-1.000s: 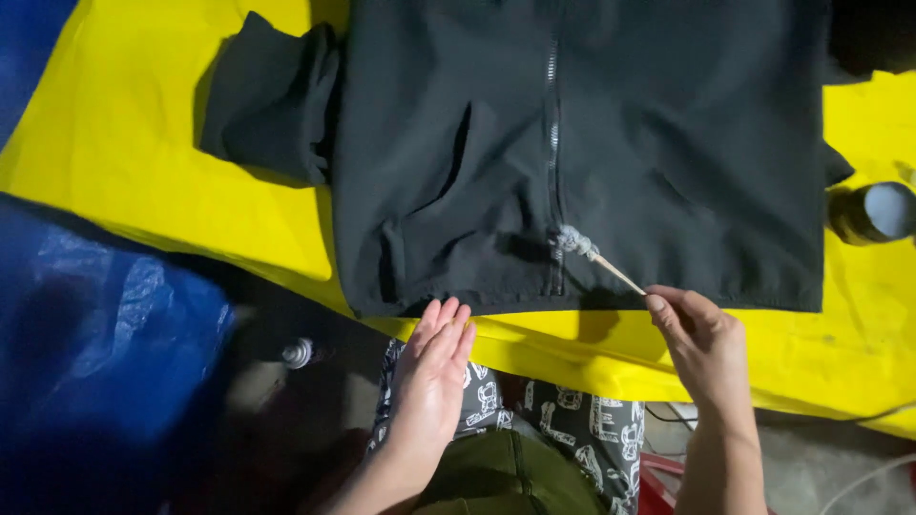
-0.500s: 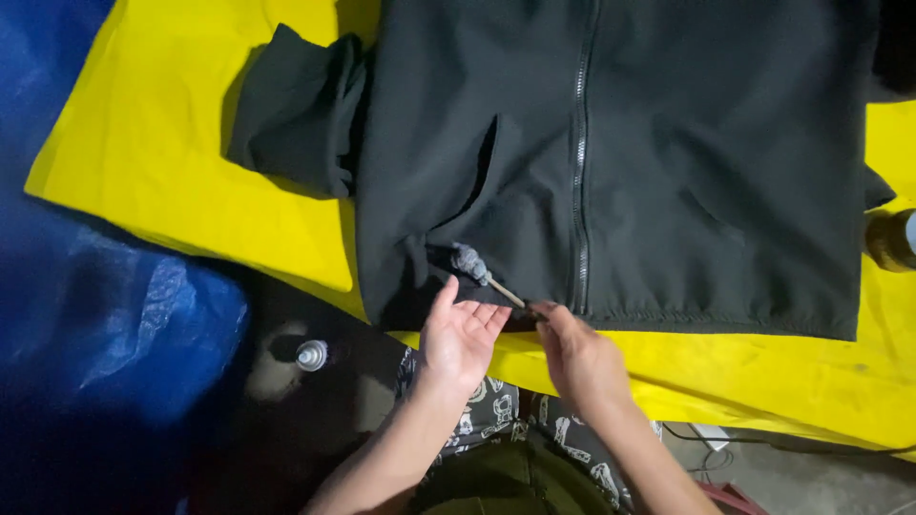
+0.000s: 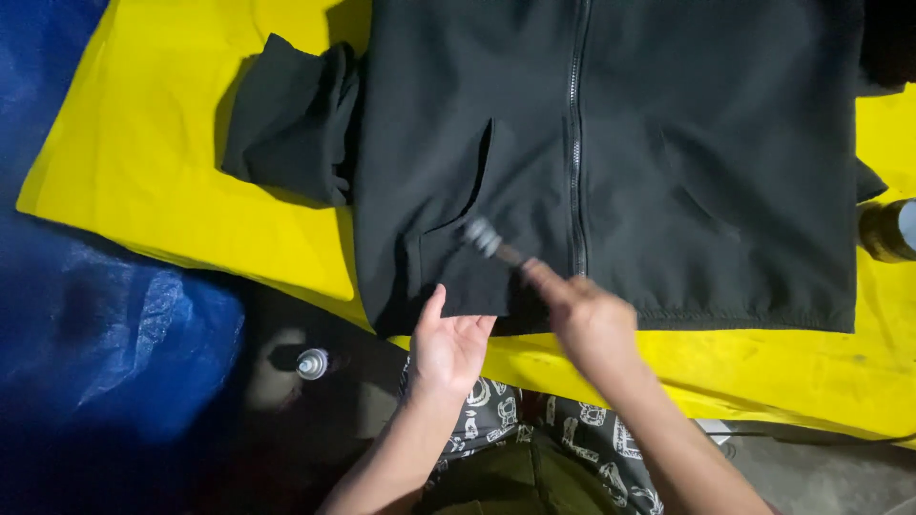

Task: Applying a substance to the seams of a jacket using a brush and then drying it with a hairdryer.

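The black jacket (image 3: pixel 611 162) lies flat, zipper up, on the yellow sheet (image 3: pixel 153 172) covering the tabletop. The small brush (image 3: pixel 489 238) now sits on the pocket panel, at about 9 o'clock of the zipper's lower end — a second ago it was on the zipper itself, near the hem. The right hand (image 3: pixel 582 319) has travelled with it, fingers closed around the thin handle, blurred with motion. The left hand (image 3: pixel 448 343) has slid up to the hem at 6 o'clock of the brush — fingers spread flat, gripping nothing, pinning the cloth. So the brushing has shifted from zipper to pocket. A folded sleeve (image 3: pixel 291 124) lies at 9 o'clock, a tin (image 3: pixel 887 229) at 3 o'clock, a small round cap (image 3: pixel 311 363) at 7 o'clock.
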